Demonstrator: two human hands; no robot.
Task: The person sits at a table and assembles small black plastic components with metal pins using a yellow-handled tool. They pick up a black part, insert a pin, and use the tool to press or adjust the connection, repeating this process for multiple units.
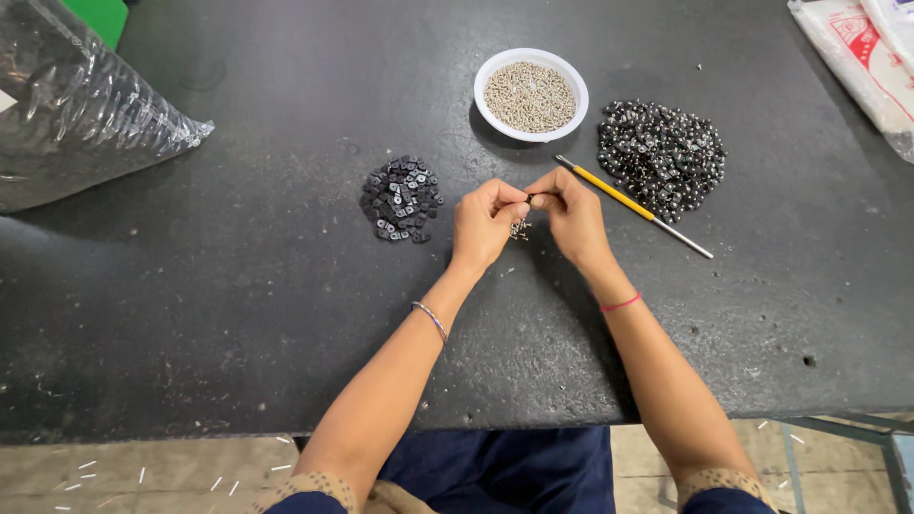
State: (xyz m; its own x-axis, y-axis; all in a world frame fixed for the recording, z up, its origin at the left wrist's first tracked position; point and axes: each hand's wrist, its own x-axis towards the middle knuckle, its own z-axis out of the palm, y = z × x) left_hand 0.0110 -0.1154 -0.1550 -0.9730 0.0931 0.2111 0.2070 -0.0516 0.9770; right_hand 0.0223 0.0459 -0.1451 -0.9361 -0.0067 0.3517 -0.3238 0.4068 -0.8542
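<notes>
Both hands, the left hand point(486, 221) and right hand point(571, 211), pinch one small black part point(529, 197) together above the counter point(238, 314); a loosened pinch risks dropping it among the loose screws point(519, 229) beneath.

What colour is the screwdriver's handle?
Yellow; the screwdriver shows in the head view, right of the hands.

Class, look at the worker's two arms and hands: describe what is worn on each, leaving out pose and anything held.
The left hand has a thin silver-coloured bangle on the forearm. The right hand has a thin red thread band at the wrist. Both arms are bare down from patterned tan sleeve cuffs near the elbows. No rings or gloves are visible.
</notes>
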